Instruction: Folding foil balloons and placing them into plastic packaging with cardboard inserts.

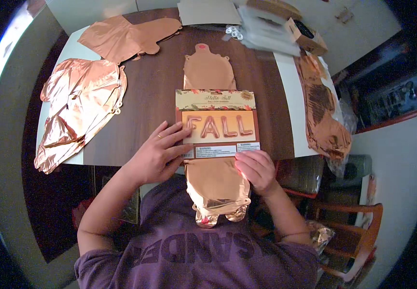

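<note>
**A:** Where are the hands, and how much room is around them?

**B:** Both sit at the near edge of a dark wooden table (150,91). The left hand (158,154) lies with fingers spread, flat on the lower left corner of a printed card (217,123). The right hand (256,169) is curled, pinching the card's lower right corner. The card lies across a flat rose-gold foil balloon (213,185), which hangs over the table edge toward the person's purple shirt (194,250). Bare wood lies open between the card and the left side.

**A:** How many balloons?

**B:** Four groups of foil: the one under the card, one at the far left corner (126,34), a crumpled pile on the left (80,108), and one draped off the right edge (322,113). How many sheets the pile holds is unclear.

**A:** Anything hidden?

**B:** The card covers the balloon's middle. At the far edge, clear plastic bags (264,31) and an open cardboard box (306,36) blur together. A wooden chair (358,226) on the right is partly cut off.
</note>
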Demonstrator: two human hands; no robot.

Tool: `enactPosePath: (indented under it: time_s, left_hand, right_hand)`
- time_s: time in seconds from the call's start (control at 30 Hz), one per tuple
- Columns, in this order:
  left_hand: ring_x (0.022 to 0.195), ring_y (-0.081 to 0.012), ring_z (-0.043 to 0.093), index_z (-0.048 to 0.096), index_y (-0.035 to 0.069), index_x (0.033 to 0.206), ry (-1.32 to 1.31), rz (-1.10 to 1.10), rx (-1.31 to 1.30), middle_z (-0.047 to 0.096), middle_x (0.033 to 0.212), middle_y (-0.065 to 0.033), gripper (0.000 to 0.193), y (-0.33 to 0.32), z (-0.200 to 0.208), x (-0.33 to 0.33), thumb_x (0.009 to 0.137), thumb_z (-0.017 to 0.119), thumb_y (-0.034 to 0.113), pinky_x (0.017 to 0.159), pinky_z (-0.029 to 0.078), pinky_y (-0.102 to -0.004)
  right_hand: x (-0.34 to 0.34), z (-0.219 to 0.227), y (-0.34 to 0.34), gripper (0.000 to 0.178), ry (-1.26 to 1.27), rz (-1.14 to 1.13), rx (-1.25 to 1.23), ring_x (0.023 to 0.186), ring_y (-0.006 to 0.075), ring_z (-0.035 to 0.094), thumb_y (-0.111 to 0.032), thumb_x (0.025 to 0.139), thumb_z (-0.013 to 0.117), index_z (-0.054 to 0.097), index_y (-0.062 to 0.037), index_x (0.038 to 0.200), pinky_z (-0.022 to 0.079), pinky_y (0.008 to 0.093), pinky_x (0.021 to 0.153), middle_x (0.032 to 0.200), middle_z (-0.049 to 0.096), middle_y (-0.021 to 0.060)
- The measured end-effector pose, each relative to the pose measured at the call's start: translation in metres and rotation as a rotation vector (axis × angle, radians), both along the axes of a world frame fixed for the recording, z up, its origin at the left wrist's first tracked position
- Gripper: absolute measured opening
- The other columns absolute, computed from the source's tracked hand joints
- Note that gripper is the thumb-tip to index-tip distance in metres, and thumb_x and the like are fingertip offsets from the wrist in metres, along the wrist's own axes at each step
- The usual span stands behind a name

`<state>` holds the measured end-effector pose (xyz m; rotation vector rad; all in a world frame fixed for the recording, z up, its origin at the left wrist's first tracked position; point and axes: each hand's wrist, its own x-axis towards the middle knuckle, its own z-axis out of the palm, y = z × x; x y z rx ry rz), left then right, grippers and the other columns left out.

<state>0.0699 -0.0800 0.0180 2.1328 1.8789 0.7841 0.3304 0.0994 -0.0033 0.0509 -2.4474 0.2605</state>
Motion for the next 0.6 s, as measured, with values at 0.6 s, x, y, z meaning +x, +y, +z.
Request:
enactPosePath:
  time_s: [0.6]
  left_hand:
    - [0.125, -0.029, 0.052, 0.061, 0.007, 0.112, 0.192, 0.1, 0.154, 0.059, 0.124, -0.0118, 0.043, -0.001, -0.007, 0.027, 0.071, 0.069, 0.016, 0.109, 0.033, -0.0516]
  right_hand:
    - [-0.006, 0.001, 0.005, 0.025, 0.02, 0.031, -0.107, 0.084, 0.0247, 0.064, -0.014, 0.075, 0.068, 0.069, -0.0058, 0.098, 0.053, 0.0361, 0.071, 0.094, 0.069, 0.006]
